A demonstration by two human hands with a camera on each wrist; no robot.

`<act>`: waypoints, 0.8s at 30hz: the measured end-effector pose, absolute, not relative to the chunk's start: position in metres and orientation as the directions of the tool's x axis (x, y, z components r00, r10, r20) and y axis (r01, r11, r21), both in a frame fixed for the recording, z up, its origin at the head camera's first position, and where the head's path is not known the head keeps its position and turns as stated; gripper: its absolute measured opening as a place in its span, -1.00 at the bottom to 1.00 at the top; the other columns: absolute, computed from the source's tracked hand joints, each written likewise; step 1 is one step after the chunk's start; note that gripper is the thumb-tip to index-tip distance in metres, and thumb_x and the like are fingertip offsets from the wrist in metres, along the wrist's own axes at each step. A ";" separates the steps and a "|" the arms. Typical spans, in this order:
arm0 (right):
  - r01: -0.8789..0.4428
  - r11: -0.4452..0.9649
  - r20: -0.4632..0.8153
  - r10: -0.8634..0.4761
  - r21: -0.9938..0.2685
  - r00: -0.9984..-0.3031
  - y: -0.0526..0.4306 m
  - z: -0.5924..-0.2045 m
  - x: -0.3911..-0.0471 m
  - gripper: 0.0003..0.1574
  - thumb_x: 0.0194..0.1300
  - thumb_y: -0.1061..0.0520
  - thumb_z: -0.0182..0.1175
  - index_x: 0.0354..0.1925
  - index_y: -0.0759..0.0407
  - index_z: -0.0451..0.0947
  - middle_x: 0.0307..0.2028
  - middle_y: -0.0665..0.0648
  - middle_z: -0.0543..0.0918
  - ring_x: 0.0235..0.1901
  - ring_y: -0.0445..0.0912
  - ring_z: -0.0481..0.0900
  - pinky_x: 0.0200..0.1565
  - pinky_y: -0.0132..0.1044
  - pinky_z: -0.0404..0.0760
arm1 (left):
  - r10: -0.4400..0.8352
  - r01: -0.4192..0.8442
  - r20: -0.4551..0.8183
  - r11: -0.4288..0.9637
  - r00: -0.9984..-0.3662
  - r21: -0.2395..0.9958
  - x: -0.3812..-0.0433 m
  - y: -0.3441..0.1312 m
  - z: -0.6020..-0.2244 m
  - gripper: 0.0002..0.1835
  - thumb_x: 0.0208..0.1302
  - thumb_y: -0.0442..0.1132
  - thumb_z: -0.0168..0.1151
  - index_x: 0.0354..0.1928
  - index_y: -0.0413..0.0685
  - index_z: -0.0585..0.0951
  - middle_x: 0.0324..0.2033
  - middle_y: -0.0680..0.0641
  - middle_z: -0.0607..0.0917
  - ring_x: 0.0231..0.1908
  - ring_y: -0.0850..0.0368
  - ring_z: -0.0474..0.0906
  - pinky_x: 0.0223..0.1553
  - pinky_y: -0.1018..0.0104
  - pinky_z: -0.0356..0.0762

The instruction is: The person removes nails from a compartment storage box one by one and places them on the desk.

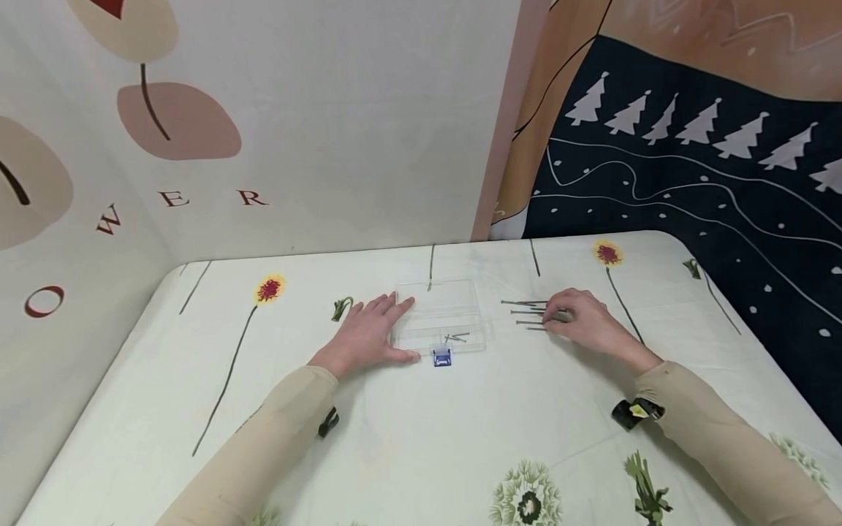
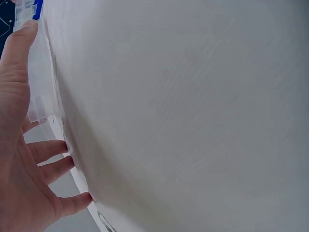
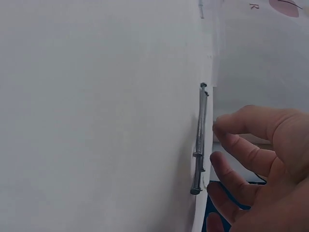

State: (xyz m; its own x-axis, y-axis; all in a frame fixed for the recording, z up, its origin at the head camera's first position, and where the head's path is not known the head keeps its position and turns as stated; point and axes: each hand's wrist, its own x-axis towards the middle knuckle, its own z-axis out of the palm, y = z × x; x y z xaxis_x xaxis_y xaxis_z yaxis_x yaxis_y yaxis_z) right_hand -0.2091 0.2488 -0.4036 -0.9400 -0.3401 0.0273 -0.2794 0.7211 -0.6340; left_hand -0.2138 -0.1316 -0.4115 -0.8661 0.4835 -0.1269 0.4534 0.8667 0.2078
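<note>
A clear plastic box (image 1: pixel 436 310) with a blue latch (image 1: pixel 442 356) lies on the table, its lid folded back. Several small nails (image 1: pixel 457 337) lie in its near part. My left hand (image 1: pixel 371 332) rests spread at the box's left side. In the left wrist view its thumb lies along the box edge near the latch, the other fingertips touching the cloth. Several long nails (image 1: pixel 528 313) lie in rough rows right of the box. Over their right ends is my right hand (image 1: pixel 585 319), fingers bent loosely; the right wrist view shows its fingertips beside the nails (image 3: pixel 200 140).
A white flowered cloth (image 1: pixel 408 438) covers the table. Behind it hangs a pale printed curtain (image 1: pixel 368 146), with a dark tree-patterned cloth (image 1: pixel 691 175) at the right. A black wrist camera (image 1: pixel 628 414) sits under the right sleeve.
</note>
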 end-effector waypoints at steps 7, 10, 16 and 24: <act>-0.285 0.650 0.062 -0.344 -0.704 -0.937 0.250 -0.401 -0.212 -0.94 0.23 0.30 0.26 -0.30 0.25 0.66 -0.06 0.30 0.57 0.08 0.23 0.40 0.16 0.17 0.25 | 0.481 0.449 -0.130 0.867 -0.867 0.215 -0.214 -0.132 -0.411 0.09 0.01 0.42 0.26 0.50 0.05 0.14 0.43 -0.27 0.13 0.40 -0.22 0.04 0.30 -0.30 -0.01; -0.293 0.624 0.080 -0.346 -0.724 -0.935 0.247 -0.403 -0.212 -0.95 0.23 0.31 0.27 -0.30 0.26 0.65 -0.08 0.29 0.58 0.06 0.20 0.42 0.15 0.14 0.27 | 0.479 0.446 -0.133 0.868 -0.868 0.218 -0.214 -0.132 -0.411 0.09 0.01 0.42 0.27 0.50 0.05 0.14 0.43 -0.27 0.12 0.40 -0.22 0.04 0.30 -0.30 -0.02; -0.312 0.591 0.099 -0.364 -0.743 -0.926 0.234 -0.405 -0.213 -0.94 0.24 0.31 0.26 -0.30 0.25 0.67 -0.08 0.27 0.59 0.06 0.18 0.43 0.14 0.09 0.31 | 0.479 0.445 -0.135 0.868 -0.867 0.222 -0.214 -0.132 -0.411 0.09 0.01 0.42 0.27 0.50 0.05 0.14 0.44 -0.27 0.12 0.40 -0.22 0.03 0.31 -0.29 -0.03; -0.360 0.568 0.108 -0.427 -0.740 -0.898 0.215 -0.403 -0.210 -0.89 0.24 0.32 0.25 -0.26 0.24 0.69 0.01 0.32 0.56 0.12 0.23 0.39 0.14 0.13 0.33 | 0.482 0.448 -0.129 0.866 -0.867 0.223 -0.214 -0.132 -0.412 0.09 0.01 0.42 0.26 0.50 0.05 0.14 0.44 -0.27 0.12 0.40 -0.22 0.03 0.30 -0.30 -0.03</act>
State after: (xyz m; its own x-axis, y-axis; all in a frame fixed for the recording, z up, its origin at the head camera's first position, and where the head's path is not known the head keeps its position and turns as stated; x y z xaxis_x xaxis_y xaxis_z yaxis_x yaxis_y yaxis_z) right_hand -0.2104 0.2147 -0.4030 -0.8978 -0.4270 0.1082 -0.3595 0.5685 -0.7400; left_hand -0.2140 -0.1321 -0.4123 -0.8666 0.4820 -0.1291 0.4482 0.8656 0.2232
